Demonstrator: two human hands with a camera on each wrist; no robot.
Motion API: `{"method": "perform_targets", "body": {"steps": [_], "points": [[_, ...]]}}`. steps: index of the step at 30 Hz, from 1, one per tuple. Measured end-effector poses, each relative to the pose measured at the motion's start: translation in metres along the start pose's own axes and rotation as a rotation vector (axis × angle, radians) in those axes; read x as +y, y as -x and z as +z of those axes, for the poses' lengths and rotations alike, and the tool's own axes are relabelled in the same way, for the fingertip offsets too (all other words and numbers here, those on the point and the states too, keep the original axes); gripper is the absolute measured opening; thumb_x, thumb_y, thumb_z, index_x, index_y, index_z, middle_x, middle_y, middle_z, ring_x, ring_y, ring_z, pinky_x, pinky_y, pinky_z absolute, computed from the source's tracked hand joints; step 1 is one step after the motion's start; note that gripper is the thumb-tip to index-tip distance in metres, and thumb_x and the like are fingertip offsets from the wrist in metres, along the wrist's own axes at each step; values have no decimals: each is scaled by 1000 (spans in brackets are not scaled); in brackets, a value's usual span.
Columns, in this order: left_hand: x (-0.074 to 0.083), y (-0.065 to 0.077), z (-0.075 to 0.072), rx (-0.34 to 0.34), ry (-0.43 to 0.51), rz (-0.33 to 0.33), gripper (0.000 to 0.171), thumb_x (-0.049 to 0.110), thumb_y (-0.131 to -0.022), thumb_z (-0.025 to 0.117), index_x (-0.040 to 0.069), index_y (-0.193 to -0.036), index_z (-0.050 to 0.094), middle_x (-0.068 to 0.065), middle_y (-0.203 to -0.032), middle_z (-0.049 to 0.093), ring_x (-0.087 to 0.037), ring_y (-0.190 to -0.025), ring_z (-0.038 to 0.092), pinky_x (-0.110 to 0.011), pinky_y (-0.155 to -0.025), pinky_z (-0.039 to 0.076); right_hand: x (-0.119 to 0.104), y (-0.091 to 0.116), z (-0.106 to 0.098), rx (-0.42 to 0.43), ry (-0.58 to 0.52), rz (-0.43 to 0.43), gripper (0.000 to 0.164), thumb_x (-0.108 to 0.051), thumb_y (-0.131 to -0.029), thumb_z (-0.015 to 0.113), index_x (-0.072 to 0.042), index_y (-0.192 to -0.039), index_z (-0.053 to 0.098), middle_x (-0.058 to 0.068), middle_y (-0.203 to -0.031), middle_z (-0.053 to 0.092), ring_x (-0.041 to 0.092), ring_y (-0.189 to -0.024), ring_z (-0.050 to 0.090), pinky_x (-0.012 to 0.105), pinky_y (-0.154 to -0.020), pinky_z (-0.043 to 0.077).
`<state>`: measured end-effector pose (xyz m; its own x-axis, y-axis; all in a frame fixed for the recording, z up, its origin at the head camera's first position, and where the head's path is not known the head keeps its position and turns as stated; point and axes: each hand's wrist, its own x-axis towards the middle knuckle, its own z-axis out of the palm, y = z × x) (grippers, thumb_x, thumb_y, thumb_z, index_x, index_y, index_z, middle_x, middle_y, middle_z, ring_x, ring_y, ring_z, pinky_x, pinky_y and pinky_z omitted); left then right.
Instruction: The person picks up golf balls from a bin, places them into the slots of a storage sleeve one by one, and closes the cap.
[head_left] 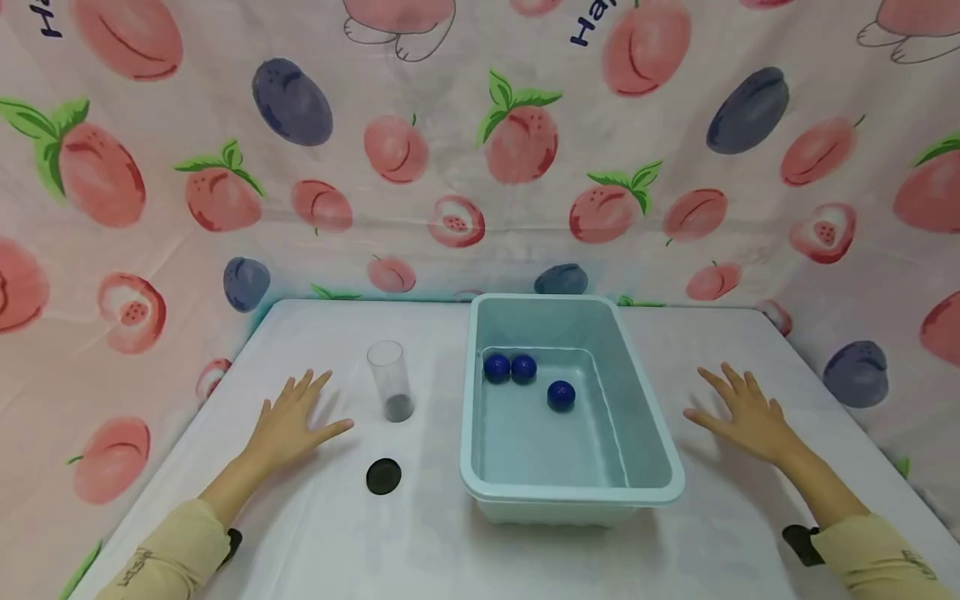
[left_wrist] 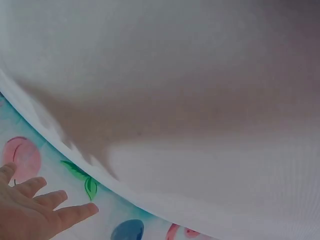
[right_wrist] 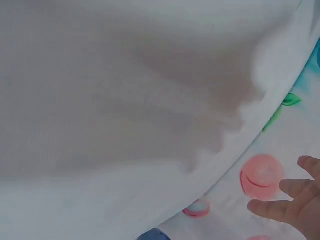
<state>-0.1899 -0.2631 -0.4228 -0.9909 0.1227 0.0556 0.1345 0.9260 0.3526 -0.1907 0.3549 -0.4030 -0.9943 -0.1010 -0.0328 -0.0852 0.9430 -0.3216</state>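
My left hand (head_left: 288, 425) is spread over the left side of the table, fingers straight, holding nothing. Just right of it stands a clear cylinder (head_left: 388, 379) with a dark grey bottom. A black round disc (head_left: 384, 477) lies flat in front of the cylinder. A light blue rectangular tub (head_left: 572, 492) sits right of centre. Inside lie three dark blue balls (head_left: 561, 396), two side by side near the left wall and one apart. To the tub's right, my right hand (head_left: 750, 419) is spread with straight fingers and holds nothing. Both wrist views show splayed fingers.
A white cloth covers the table (head_left: 322, 542). Behind it and along both sides hangs a curtain (head_left: 450, 192) printed with peaches and blue fruit. Dark bands (head_left: 802, 544) show at both wrists, by the beige sleeves.
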Motion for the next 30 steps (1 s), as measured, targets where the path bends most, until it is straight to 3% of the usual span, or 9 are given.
{"method": "perform_targets", "body": {"steps": [6, 13, 18, 24, 30], "points": [[2, 0, 0, 59, 29, 31, 85, 58, -81, 63, 8, -144, 35, -30, -146, 33, -53, -134, 26, -74, -100, 20, 4, 2, -2, 27, -22, -4, 81, -53, -88, 54, 4, -141, 31, 40, -144, 19, 61, -132, 12, 81, -91, 18], [2, 2, -8, 132, 75, 10, 72, 48, -83, 67, 6, -137, 46, -24, -137, 49, -46, -125, 44, -62, -96, 38, -3, 7, 2, 71, -94, -6, 72, -45, -91, 55, 8, -137, 37, 39, -138, 33, 58, -124, 31, 74, -93, 29], [4, 2, -8, 163, 95, 15, 64, 44, -84, 67, 4, -132, 52, -24, -129, 56, -46, -117, 51, -60, -90, 43, -8, 6, 4, 158, -113, -39, 59, -36, -94, 56, 12, -128, 46, 39, -129, 44, 55, -119, 39, 68, -93, 35], [11, -1, -9, 257, 154, -10, 43, 29, -86, 68, 1, -118, 62, -24, -109, 66, -43, -102, 61, -57, -84, 46, -20, 1, -2, 164, -111, -79, 49, -28, -93, 58, 11, -122, 52, 38, -120, 52, 55, -107, 51, 63, -81, 47], [17, -4, -10, 303, 240, -29, 36, 22, -86, 68, -1, -114, 63, -23, -104, 69, -40, -99, 63, -57, -88, 45, -33, -4, -6, 179, -166, -63, 45, -27, -95, 56, 11, -120, 54, 37, -115, 56, 54, -105, 54, 59, -77, 51]]}}
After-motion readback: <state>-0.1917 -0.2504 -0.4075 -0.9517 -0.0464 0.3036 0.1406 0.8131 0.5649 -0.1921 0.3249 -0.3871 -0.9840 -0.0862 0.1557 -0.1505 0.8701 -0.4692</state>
